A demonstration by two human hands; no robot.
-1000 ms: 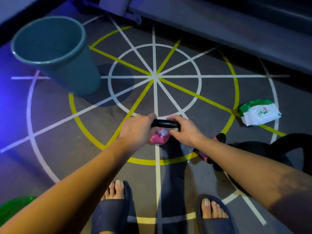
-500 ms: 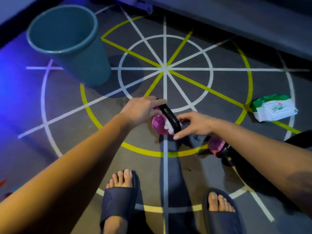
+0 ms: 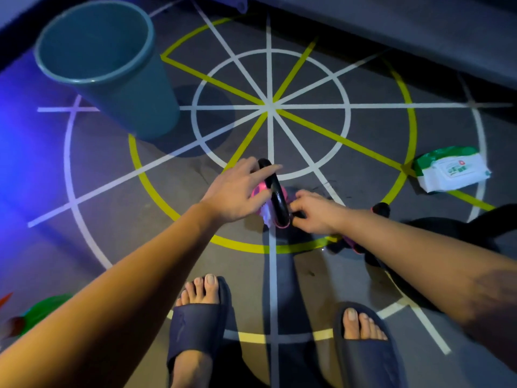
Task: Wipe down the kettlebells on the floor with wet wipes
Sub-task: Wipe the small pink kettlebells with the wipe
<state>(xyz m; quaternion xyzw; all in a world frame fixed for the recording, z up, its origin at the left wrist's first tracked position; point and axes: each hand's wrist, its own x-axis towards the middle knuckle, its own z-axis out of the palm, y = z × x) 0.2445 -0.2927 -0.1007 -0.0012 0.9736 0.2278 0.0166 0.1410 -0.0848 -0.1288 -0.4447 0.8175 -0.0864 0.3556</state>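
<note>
Two feet in dark blue slides point(image 3: 195, 326) are seen planted on a grey floor point(image 3: 140, 219) marked with white and yellow taped lines. Just beyond them, on the near arc of the yellow ring point(image 3: 240, 246), a pink kettlebell point(image 3: 258, 190) with a black handle point(image 3: 275, 191) is being attended to. The left hand point(image 3: 237, 191) is laid over it from the left with fingers straight and spread, the forefinger reaching across the handle. A white wipe point(image 3: 266, 215) is seen bunched beside the handle under the thumb. The right hand point(image 3: 316, 211) is curled round the near end of the handle from the other side. The hands are held apart, the handle between them. A second kettlebell point(image 3: 381, 210), pink and black, is partly hidden behind the right forearm. Farther right, a pack of wet wipes point(image 3: 451, 169) is lying on the outer markings. At the far left, a teal bucket point(image 3: 112, 79) is standing upright.
</note>
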